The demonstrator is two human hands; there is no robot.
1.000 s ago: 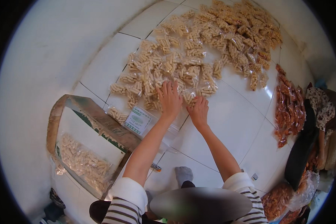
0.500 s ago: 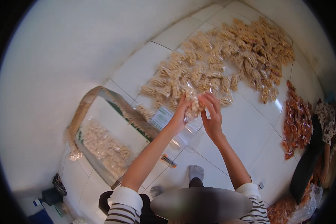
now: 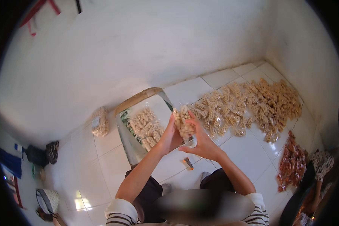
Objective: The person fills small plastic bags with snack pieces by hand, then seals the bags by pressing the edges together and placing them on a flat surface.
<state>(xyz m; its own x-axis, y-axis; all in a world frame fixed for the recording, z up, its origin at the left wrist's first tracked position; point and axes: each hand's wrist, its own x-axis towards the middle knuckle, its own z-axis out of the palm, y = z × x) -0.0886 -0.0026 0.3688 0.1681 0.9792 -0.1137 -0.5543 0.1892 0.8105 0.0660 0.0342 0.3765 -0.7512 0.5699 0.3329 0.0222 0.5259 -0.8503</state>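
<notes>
A clear plastic packet of pale, knobbly snack pieces is held up between my hands, near the right edge of an open cardboard box. My left hand grips the packet's left side. Against its right side lie the fingers of my right hand, with the thumb held lower and apart. Inside the box, similar packets are laid together toward the near left, and the box's pale bottom shows at the far right.
Many tan snack packets spread over the white tiles, with reddish-brown packets at the right beside another person. A large bagged bundle stands left of the box. A small orange-and-black tool lies near my feet.
My view has swung left, bringing more wall and the bagged bundle into sight. My hands have carried the packet from beside the spread packets to the box's edge.
</notes>
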